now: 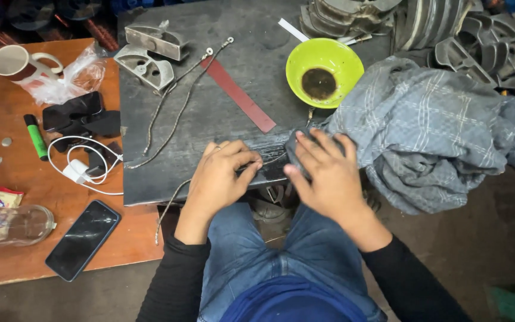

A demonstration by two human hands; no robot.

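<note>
My left hand [222, 176] rests at the front edge of a dark metal work plate [233, 113], fingers curled and pinching a thin wire [171, 206] that trails off the plate's edge towards my lap. My right hand [323, 173] lies flat, fingers spread, pressing a grey checked cloth [430, 137] against the plate beside the left hand. Both arms wear black sleeves, and my blue jeans show below.
A lime green bowl [324, 71] with dark residue, a red flat strip [238, 94], two long cables [177, 107] and metal brackets [150, 53] lie on the plate. The orange table [25, 238] at left holds a mug [16, 62], marker, charger, phone [83, 240] and glass jar [7, 225]. Metal castings [484, 42] are stacked behind.
</note>
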